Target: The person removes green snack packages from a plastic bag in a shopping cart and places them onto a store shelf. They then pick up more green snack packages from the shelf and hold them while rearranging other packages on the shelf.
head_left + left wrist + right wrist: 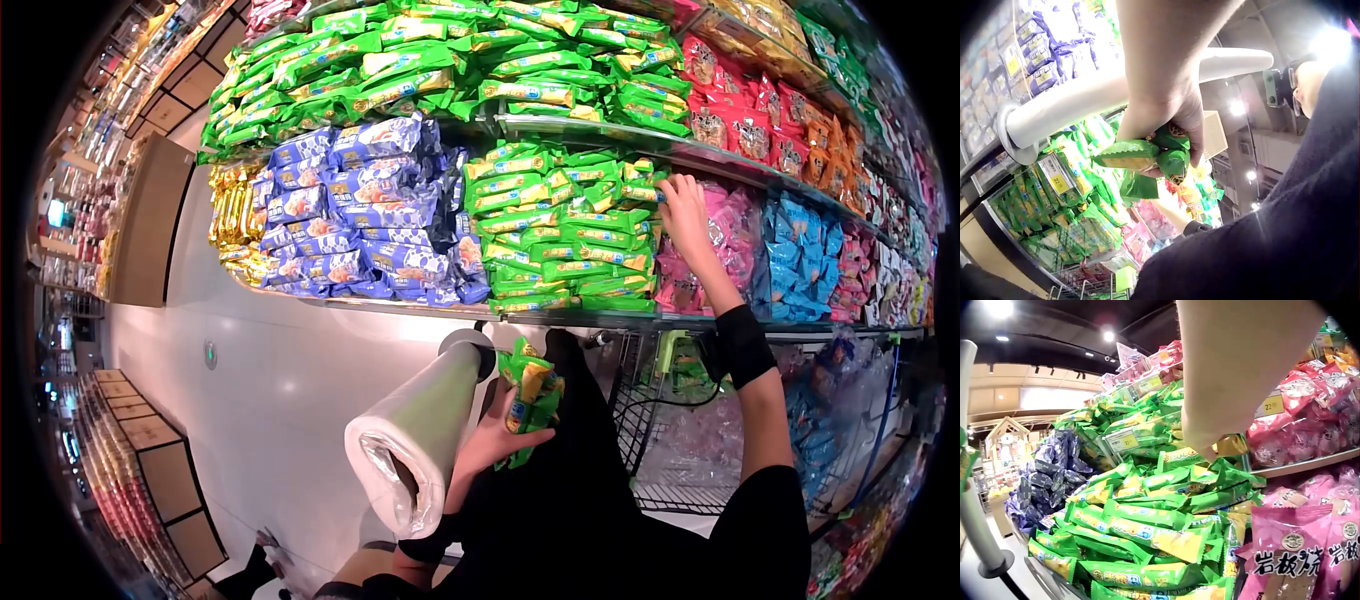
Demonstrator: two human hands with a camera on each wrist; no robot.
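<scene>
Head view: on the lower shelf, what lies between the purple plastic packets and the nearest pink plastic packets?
Stacked green plastic packets fill that stretch in the head view; the right hand is at their edge beside the pink packets.

Sleeves [770, 515] are black, as is the right wristband [745, 345] (wide and snug).

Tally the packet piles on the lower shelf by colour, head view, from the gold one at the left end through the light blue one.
Gold pile: 1
Purple pile: 1
Green pile: 1
Pink pile: 1
Light blue pile: 1
Total: 5
</scene>
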